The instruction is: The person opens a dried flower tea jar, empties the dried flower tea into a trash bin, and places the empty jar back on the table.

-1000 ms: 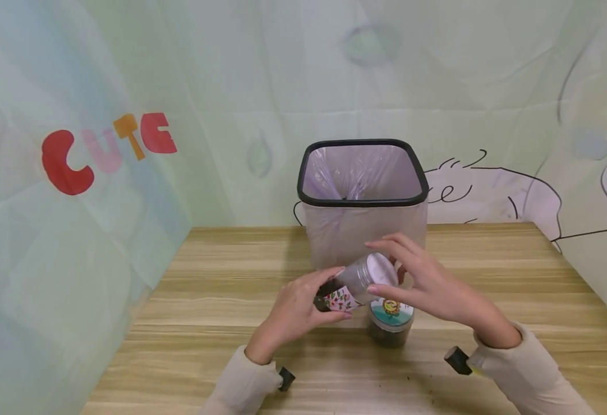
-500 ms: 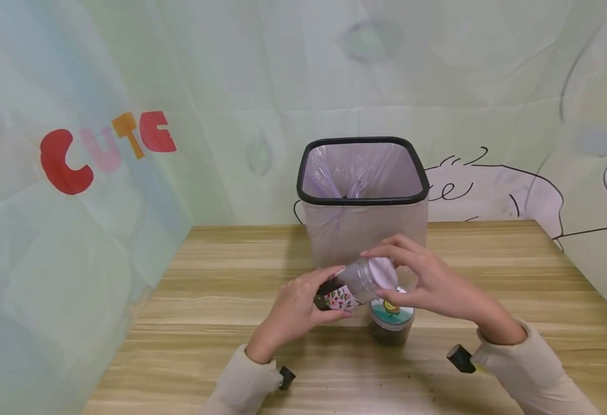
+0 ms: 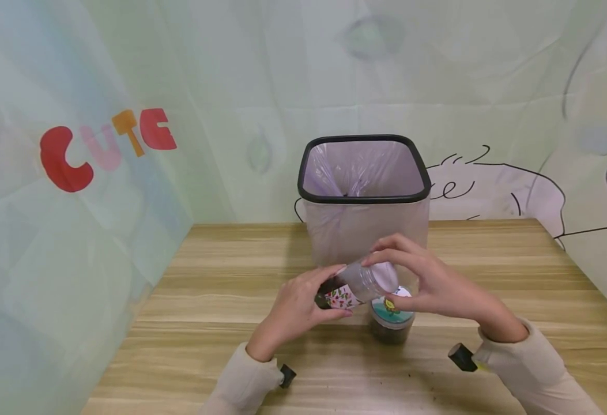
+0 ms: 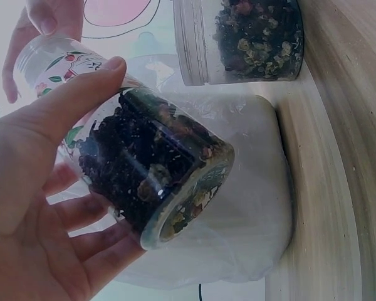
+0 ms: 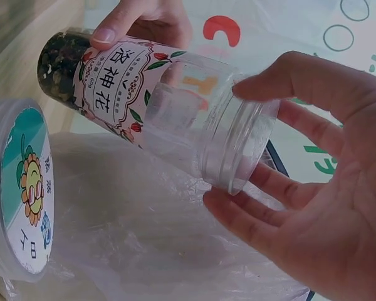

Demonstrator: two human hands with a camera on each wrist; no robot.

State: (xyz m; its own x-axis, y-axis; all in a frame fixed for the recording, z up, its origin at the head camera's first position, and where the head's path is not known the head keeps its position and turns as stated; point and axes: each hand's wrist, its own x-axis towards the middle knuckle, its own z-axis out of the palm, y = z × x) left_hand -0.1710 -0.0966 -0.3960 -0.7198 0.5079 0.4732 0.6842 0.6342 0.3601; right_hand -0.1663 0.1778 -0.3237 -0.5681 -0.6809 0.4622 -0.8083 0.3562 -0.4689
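My left hand (image 3: 295, 302) holds a clear jar (image 3: 356, 282) tilted above the table, its lidded end up and to the right. Dark dried flowers gather at the jar's base in the left wrist view, and a pink floral label (image 5: 116, 88) wraps its side. My right hand (image 3: 433, 285) has its thumb and fingers around the clear screw lid (image 5: 241, 138). Behind and below stands a second jar (image 3: 391, 331) upright on the table, with a sunflower sticker (image 5: 30, 188) on its lid and dried flowers inside.
A bin (image 3: 365, 230) with a black rim and a plastic liner stands at the back of the wooden table (image 3: 230, 276), just beyond the hands. Dark crumbs lie near the front. Printed cloth hangs behind and at both sides.
My right thumb and fingers have closed in from around the lid onto it. The left hand and its jar stay nearly in place, and the second jar has not moved.
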